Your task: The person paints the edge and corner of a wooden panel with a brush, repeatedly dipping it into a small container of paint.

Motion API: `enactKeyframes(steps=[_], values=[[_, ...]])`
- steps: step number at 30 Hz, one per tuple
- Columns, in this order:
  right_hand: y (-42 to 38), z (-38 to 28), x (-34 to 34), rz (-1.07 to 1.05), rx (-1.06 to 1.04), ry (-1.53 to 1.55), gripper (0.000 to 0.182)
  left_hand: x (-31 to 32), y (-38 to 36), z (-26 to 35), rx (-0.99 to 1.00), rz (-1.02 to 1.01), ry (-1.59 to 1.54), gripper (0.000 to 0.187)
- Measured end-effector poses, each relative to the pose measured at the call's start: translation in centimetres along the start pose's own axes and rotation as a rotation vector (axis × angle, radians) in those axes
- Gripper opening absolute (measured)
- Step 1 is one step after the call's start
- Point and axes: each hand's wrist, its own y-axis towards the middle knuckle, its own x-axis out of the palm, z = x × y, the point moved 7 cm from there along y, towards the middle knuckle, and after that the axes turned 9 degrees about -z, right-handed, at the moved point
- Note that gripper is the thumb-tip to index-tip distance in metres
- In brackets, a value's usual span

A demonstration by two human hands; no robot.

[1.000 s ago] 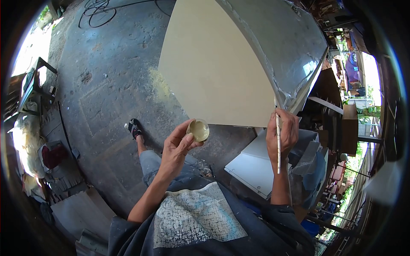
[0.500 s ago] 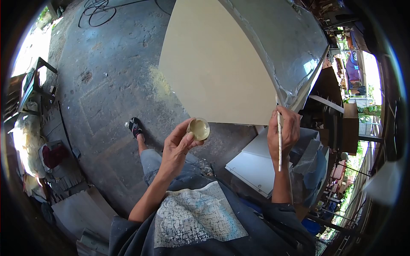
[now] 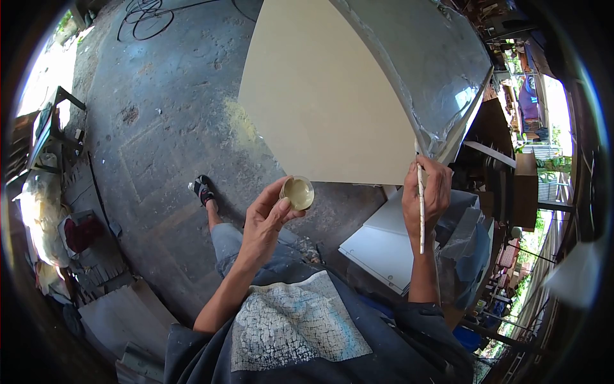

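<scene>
Left hand (image 3: 265, 214) had its fingers round a small cup (image 3: 310, 199) of pale liquid (image 3: 297, 191); cream panel (image 3: 323, 102) sat just ahead. Right hand (image 3: 436, 198) pinched a thin brush (image 3: 422, 221) in its fingers, tip at panel's right edge, contact unclear; grey surface (image 3: 435, 70) ran just beyond that edge.

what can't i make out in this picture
- Head view: outer bottom of the cup, hidden by its rim and the left hand.
- Head view: whether the brush touches the panel, its tip too small.
- Head view: the panel's far end, cut off by the top edge.
</scene>
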Motion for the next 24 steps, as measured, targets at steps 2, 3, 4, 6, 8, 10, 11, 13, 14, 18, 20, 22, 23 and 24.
enactKeyframes(steps=[2,3,4,6,8,10,11,13,14,18,20,22,23,24], values=[[0.00,0.06,-0.03,0.009,0.000,-0.009,0.019,0.09,-0.01,0.08,0.001,-0.002,-0.002,0.056],[0.02,0.02,-0.09,0.023,-0.006,-0.012,0.017,0.11,-0.04,0.12,0.001,-0.002,-0.003,0.056],[0.05,-0.01,-0.16,0.036,-0.012,-0.014,0.016,0.10,-0.05,0.12,-0.001,-0.002,0.000,0.056],[-0.01,-0.11,-0.24,0.032,-0.015,-0.012,0.016,0.03,-0.13,0.13,-0.004,0.000,0.005,0.056],[-0.02,-0.13,-0.18,0.021,-0.017,-0.006,0.017,0.05,-0.17,0.16,-0.004,0.000,0.009,0.057],[-0.10,-0.10,-0.04,0.003,-0.014,0.001,0.020,0.09,-0.25,0.17,-0.006,-0.003,0.009,0.058],[-0.08,-0.08,-0.06,0.005,-0.011,0.003,0.020,0.10,-0.28,0.17,-0.007,-0.004,0.008,0.058],[0.02,-0.11,-0.05,0.010,-0.005,0.009,0.020,0.09,-0.31,0.23,-0.001,-0.007,0.014,0.059],[0.02,-0.08,-0.02,0.010,-0.002,0.006,0.020,0.08,-0.30,0.21,0.005,-0.008,0.020,0.059],[-0.09,0.06,-0.15,0.025,-0.007,-0.008,0.017,0.08,-0.35,0.17,-0.002,-0.002,0.028,0.061],[-0.06,-0.05,-0.21,0.036,-0.016,-0.008,0.016,0.03,-0.42,0.16,-0.003,-0.004,0.028,0.061],[0.00,-0.14,-0.26,0.037,-0.021,-0.002,0.016,0.05,-0.41,0.15,-0.004,-0.004,0.026,0.061],[0.01,-0.12,-0.19,0.028,-0.015,0.000,0.017,0.05,-0.42,0.18,-0.005,-0.003,0.026,0.061],[0.00,-0.10,-0.13,0.019,-0.010,0.002,0.018,0.05,-0.42,0.20,-0.007,-0.002,0.025,0.061]])
